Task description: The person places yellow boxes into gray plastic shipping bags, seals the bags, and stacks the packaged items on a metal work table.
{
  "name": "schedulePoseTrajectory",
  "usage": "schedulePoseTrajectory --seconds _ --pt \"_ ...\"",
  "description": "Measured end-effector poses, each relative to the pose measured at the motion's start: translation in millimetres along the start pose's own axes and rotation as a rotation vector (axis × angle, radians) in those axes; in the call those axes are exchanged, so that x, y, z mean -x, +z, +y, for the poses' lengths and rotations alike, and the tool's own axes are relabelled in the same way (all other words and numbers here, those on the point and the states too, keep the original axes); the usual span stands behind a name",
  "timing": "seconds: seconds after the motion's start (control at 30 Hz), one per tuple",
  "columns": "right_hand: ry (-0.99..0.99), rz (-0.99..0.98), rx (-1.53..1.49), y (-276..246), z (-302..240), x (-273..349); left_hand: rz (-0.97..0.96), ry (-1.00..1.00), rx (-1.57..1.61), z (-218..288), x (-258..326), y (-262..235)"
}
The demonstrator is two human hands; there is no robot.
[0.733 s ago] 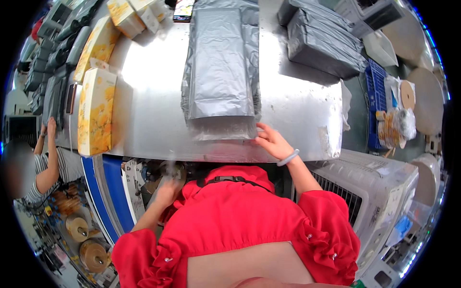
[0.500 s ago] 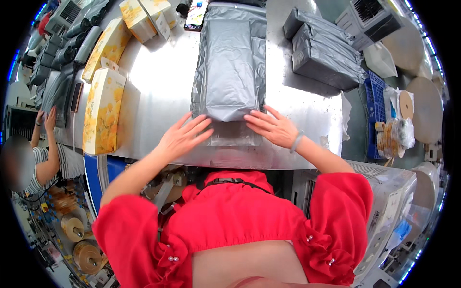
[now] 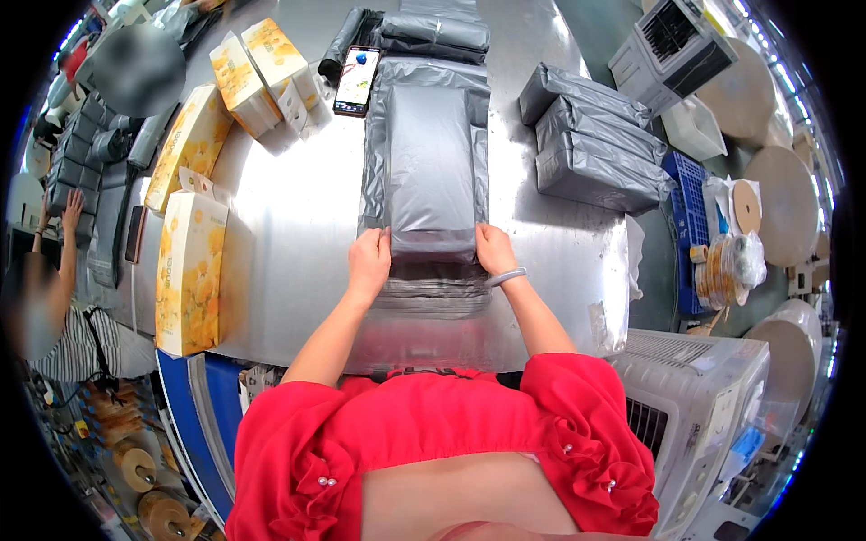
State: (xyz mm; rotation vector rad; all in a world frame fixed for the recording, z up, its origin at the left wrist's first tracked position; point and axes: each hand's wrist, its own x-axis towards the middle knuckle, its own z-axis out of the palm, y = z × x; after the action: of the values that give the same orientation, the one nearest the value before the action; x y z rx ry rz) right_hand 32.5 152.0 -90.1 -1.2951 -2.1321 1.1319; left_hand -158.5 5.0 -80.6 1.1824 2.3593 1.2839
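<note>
A grey plastic mailing bag with a box-shaped bulk inside [image 3: 433, 162] lies lengthwise in front of me on the metal table. Its near end is folded over into a straight edge. My left hand [image 3: 370, 261] is closed on the near left corner, and my right hand [image 3: 495, 251] grips the near right corner, with a grey band on that wrist. The fingertips are partly hidden against the plastic. Under the package lies a stack of flat grey mailing bags [image 3: 433, 298], whose edges stick out toward me.
Yellow-and-white flowered boxes [image 3: 192, 270] stand at left. A phone [image 3: 357, 81] lies beyond my left hand, near more grey parcels [image 3: 433, 34]. Wrapped grey packages [image 3: 600, 162] sit at right, before a blue crate [image 3: 690, 230]. A co-worker's hand [image 3: 71, 209] touches parcels at far left.
My hands went from spread fingers beside the package's near end to closed grips on its corners. That end now shows a straight folded edge. The view has shifted, putting the table lower in the picture.
</note>
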Motion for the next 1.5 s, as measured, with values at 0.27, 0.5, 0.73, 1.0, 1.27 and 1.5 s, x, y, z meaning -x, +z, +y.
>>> schedulePoseTrajectory --seconds 0.27,0.5,0.73,1.0,1.27,1.5 --pt "-0.075 -0.245 -0.608 3 -31 -50 -0.019 0.116 0.096 36 -33 0" --pt "0.252 -0.605 -0.842 -143 14 12 -0.103 0.752 0.174 90 31 12" --pt "-0.359 0.05 0.941 -322 98 -40 0.148 0.173 -0.806 -23 6 -223" --pt "-0.559 0.378 0.58 -201 27 -26 0.013 -0.318 -1.172 -85 -20 -327" --pt "-0.386 0.162 0.455 -143 -31 83 0.259 -0.207 -0.966 -148 -172 -378" --pt "0.445 0.323 0.677 -205 90 297 0.126 -0.558 -0.943 -213 -232 -380"
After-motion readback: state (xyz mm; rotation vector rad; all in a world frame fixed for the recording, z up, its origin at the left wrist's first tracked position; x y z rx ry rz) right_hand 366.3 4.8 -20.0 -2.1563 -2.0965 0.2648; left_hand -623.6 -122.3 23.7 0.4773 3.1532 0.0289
